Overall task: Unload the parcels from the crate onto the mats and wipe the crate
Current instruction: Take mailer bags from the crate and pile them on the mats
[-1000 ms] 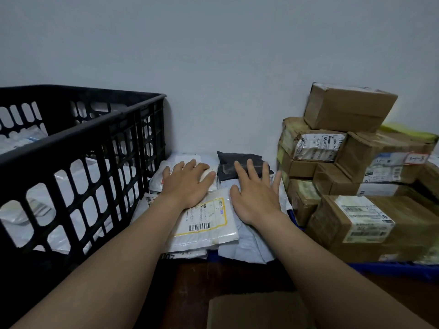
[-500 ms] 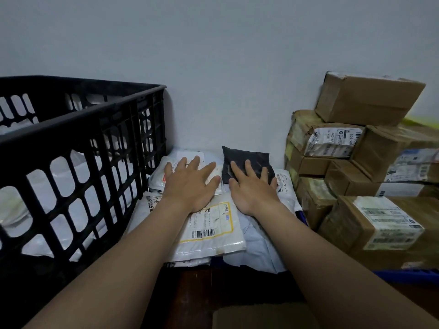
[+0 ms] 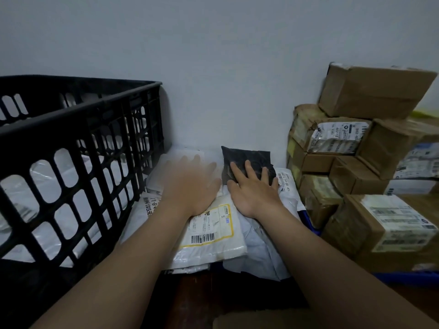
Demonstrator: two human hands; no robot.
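Nearest, a white parcel (image 3: 215, 236) with a barcode label lies on the pile of soft mailers beside the crate (image 3: 78, 119). The heel of the left hand (image 3: 190, 186) rests on it; that hand is blurred, fingers spread and holding nothing. The right hand (image 3: 251, 189) lies flat just beside it, its straight fingers pressing the black parcel (image 3: 247, 156) by the wall. A second ago that hand lay short of the black parcel. White parcels show through the crate's slots; cardboard boxes (image 3: 370, 93) are stacked on the right.
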